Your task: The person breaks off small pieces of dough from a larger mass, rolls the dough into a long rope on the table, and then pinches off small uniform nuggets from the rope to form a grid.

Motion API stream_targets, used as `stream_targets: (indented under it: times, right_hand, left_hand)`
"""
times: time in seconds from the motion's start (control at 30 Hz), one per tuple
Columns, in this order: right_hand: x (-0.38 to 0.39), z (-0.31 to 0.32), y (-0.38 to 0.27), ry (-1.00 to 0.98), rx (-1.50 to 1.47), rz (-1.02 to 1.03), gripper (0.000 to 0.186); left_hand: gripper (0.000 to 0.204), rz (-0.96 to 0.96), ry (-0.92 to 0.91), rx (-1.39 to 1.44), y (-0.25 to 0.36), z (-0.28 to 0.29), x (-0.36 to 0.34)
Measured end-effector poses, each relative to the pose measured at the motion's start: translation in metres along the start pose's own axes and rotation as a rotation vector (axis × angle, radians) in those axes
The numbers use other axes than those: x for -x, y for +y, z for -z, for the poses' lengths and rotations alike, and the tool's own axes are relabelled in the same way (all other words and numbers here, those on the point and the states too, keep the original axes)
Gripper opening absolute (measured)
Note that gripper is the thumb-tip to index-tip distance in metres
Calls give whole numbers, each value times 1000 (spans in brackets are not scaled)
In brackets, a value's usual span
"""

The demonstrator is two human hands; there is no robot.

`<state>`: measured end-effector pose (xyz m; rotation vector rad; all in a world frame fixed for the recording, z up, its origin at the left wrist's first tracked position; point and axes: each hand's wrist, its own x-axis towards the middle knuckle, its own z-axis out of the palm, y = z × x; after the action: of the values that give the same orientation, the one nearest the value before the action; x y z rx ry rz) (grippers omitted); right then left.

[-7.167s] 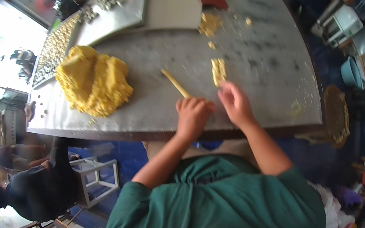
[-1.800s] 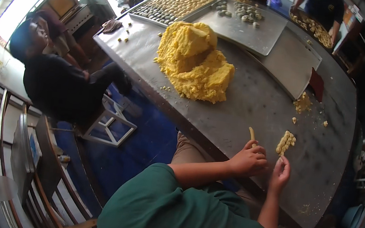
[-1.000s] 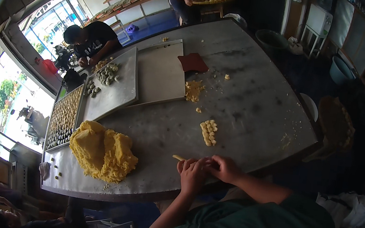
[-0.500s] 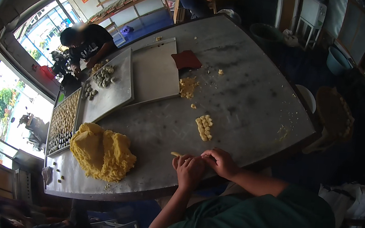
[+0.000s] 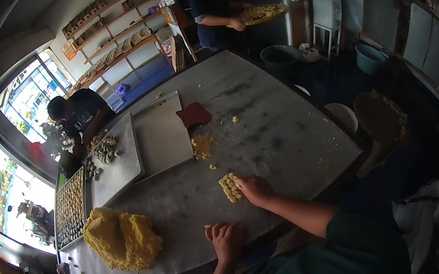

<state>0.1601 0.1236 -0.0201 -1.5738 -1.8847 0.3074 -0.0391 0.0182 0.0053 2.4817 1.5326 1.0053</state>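
Note:
Near the table's front edge, my left hand [image 5: 226, 241] is curled around a strip of yellow dough [image 5: 207, 226], whose pale end pokes out past the fingers. My right hand [image 5: 257, 191] reaches over the table with its fingers drawn together. Its fingertips touch the right side of a cluster of small dough balls [image 5: 230, 188]; whatever they may hold is hidden. Left of my hands sits a large mound of yellow dough [image 5: 121, 239].
Behind the dough, trays hold rows of small pieces [image 5: 71, 209] and dark-and-pale lumps [image 5: 108, 150]. Beyond lie an empty-looking metal tray [image 5: 161, 135], a red scraper-like sheet [image 5: 194, 115] and crumbs [image 5: 201, 147]. One person works at the far left; another carries a woven tray [image 5: 260, 14].
My right hand has left my left hand and moved forward to the dough-ball cluster. My left hand stays near the front edge with the dough strip. The view has tilted upward.

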Motion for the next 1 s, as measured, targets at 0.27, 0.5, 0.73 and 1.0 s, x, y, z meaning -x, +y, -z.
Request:
stream_targets:
  times: [0.27,0.5,0.73,1.0]
  right_hand:
    - [23,30,-26,16,-170,98,20]
    - [85,26,-51,-305,-578,-84,28]
    - [81,16,-59,-154,-668,30,21]
    - [84,11,-65,-53,-539,94,16]
  left_hand:
    - [18,20,-13,-37,-5,2,1]
    - [28,110,-29,50,0,-6,-1]
    - [27,154,-134,-25,-17,-14,9]
    - [19,105,-70,113,-16,0,7]
